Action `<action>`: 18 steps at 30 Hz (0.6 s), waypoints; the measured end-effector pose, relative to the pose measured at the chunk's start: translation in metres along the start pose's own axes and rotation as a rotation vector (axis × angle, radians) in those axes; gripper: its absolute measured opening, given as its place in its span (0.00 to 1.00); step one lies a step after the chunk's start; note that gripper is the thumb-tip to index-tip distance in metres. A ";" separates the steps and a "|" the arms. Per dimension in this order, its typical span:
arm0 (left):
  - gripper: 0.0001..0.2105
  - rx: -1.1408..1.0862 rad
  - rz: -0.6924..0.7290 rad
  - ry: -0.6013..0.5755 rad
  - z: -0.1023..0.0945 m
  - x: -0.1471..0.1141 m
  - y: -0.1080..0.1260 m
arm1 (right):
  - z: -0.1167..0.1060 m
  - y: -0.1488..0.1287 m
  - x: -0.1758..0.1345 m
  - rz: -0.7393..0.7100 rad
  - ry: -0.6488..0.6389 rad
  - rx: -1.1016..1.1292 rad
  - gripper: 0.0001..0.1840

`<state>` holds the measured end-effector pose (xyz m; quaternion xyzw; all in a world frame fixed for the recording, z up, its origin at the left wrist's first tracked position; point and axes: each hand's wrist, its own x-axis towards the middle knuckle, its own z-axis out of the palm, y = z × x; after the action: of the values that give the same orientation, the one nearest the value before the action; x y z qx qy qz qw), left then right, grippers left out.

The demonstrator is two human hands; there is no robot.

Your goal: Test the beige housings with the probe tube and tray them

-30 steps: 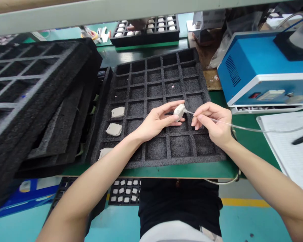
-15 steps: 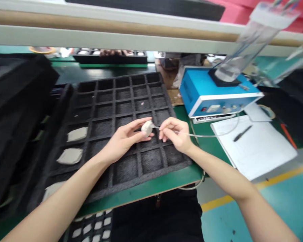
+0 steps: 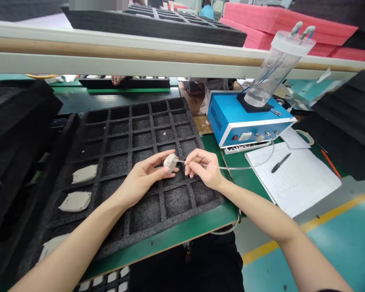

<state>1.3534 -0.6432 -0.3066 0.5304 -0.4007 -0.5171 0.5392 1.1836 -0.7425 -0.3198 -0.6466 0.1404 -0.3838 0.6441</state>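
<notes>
Between the thumb and fingers of my left hand (image 3: pixel 142 174) is a small beige plastic housing (image 3: pixel 170 163), held above the black foam tray (image 3: pixel 146 217). My right hand (image 3: pixel 204 168) pinches the end of a thin clear tube (image 3: pixel 231 167), whose tip meets the right side of the housing. From there the tube curves away to the front of a blue machine (image 3: pixel 252 117). Flat beige plastic pieces (image 3: pixel 76 201) lie in the left compartments of the tray. A tiny white part (image 3: pixel 164 133) rests in a farther compartment.
A clear cylinder (image 3: pixel 266 77) stands on the machine. Paper sheets (image 3: pixel 304 178) with a black pen (image 3: pixel 280 162) lie at the right. Dark foam trays (image 3: pixel 9 162) are stacked at the left. A shelf rail (image 3: pixel 140 56) crosses above; beyond it shows another person's hand (image 3: pixel 118 80).
The view has tilted upward and shifted slightly right, showing more of the shelf. Both hands keep their hold, with the tube tip still at the housing.
</notes>
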 end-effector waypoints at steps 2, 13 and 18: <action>0.23 0.001 -0.001 -0.001 0.000 0.000 0.000 | 0.000 0.000 0.000 0.001 0.002 -0.007 0.04; 0.23 -0.013 -0.002 0.010 0.002 -0.001 0.002 | 0.001 0.000 0.000 0.003 0.010 -0.013 0.05; 0.22 -0.023 0.000 0.007 0.000 -0.001 0.001 | 0.000 -0.001 0.000 0.018 0.013 -0.029 0.05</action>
<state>1.3531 -0.6425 -0.3056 0.5260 -0.3925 -0.5199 0.5467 1.1835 -0.7422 -0.3188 -0.6519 0.1560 -0.3801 0.6374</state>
